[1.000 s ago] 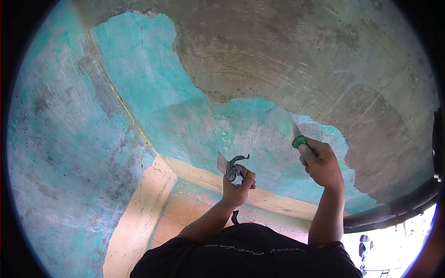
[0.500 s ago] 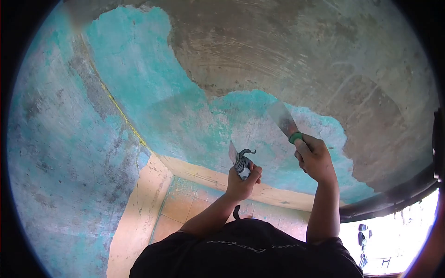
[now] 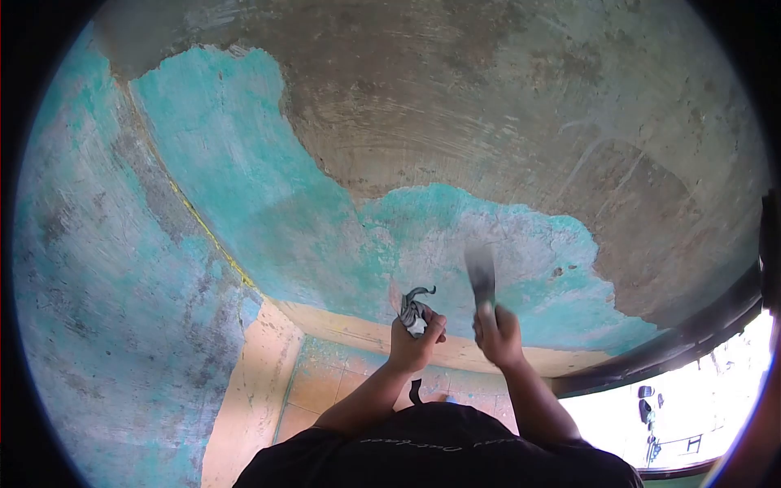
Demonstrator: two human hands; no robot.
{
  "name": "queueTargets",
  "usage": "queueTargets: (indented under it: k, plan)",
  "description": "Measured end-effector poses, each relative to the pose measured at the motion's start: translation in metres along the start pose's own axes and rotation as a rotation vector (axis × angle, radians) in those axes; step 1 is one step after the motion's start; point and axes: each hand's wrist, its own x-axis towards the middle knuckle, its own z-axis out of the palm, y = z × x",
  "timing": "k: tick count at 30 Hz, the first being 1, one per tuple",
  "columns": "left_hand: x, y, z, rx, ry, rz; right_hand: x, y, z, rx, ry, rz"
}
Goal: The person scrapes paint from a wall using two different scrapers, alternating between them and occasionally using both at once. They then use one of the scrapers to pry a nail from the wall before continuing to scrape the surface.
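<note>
A putty knife [image 3: 481,275] with a broad metal blade is in my right hand [image 3: 499,335], its fingers closed round the handle. The blade points up the wall and is blurred by motion. To its left, my left hand [image 3: 413,348] is wrapped round a cloth-bound blade tool [image 3: 414,314]; a loose dark strip curls off the grey and white wrapping, and a thin blade sticks up beyond it. Both hands are low in front of the wall [image 3: 325,236], over its patchy turquoise paint.
Bare grey-brown plaster [image 3: 439,98] covers the wall's upper part, with a ragged paint edge. A yellow-lined corner crack [image 3: 203,228] runs down to a cream skirting band [image 3: 350,324]. Paint flakes lie on the tiled floor [image 3: 317,382]. A bright opening [image 3: 683,415] is at lower right.
My right hand has come down and left with the putty knife, its blade turning more upright. My left hand has dropped slightly, still gripping the wrapped tool. The view has shifted a little.
</note>
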Motion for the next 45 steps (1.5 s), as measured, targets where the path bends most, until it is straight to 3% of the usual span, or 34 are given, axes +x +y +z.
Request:
queueTargets:
  k: [2,5,7,12,15,18,24,26,28,30,33,35,38,40,43,45]
  plan:
    - [-0.001,0.006,0.002,0.014,0.008,-0.005,0.024,-0.061,0.021,0.276,0.029,0.103]
    - [-0.005,0.014,0.002,0.106,-0.019,0.031,0.042,-0.038,0.056,0.288,0.013,-0.062]
    - [-0.008,0.014,-0.005,0.158,-0.036,0.093,0.037,-0.024,0.057,0.376,0.034,0.025]
    - [-0.015,0.009,-0.029,0.17,0.033,-0.019,0.014,0.028,0.053,0.387,0.08,0.158]
    - [-0.01,0.012,-0.025,0.226,0.033,-0.063,0.044,-0.036,0.051,0.415,0.119,-0.006]
    - [-0.013,0.01,-0.021,0.278,-0.029,-0.057,0.05,-0.038,0.064,0.626,0.072,0.007]
    - [-0.014,0.002,-0.018,0.219,-0.055,-0.036,0.014,0.049,0.038,0.192,0.135,0.097]
    - [-0.015,0.004,-0.017,0.253,-0.056,-0.072,0.009,0.048,0.041,0.12,0.165,0.069]
    - [-0.01,-0.001,-0.014,0.23,-0.05,-0.069,0.039,-0.001,0.037,0.042,0.144,0.01]
    - [-0.018,-0.002,-0.009,0.249,-0.06,-0.072,0.05,-0.041,0.055,0.406,0.121,0.027]
    - [-0.014,0.005,-0.002,0.276,-0.076,-0.022,0.053,-0.022,0.043,0.21,0.207,-0.062]
    - [-0.02,-0.002,-0.006,0.212,-0.025,-0.018,0.033,0.009,0.037,0.167,0.194,-0.015]
    - [-0.024,-0.012,-0.017,0.193,-0.018,-0.108,0.019,0.047,0.04,-0.024,0.186,-0.075]
    - [-0.022,-0.006,-0.014,0.235,-0.018,-0.117,0.022,0.025,0.042,-0.045,0.137,-0.15]
    - [-0.026,-0.005,-0.009,0.29,-0.04,-0.137,0.045,-0.045,0.05,0.386,0.051,0.031]
    - [-0.024,-0.004,-0.009,0.294,-0.061,-0.124,0.046,-0.03,0.037,0.317,0.111,-0.03]
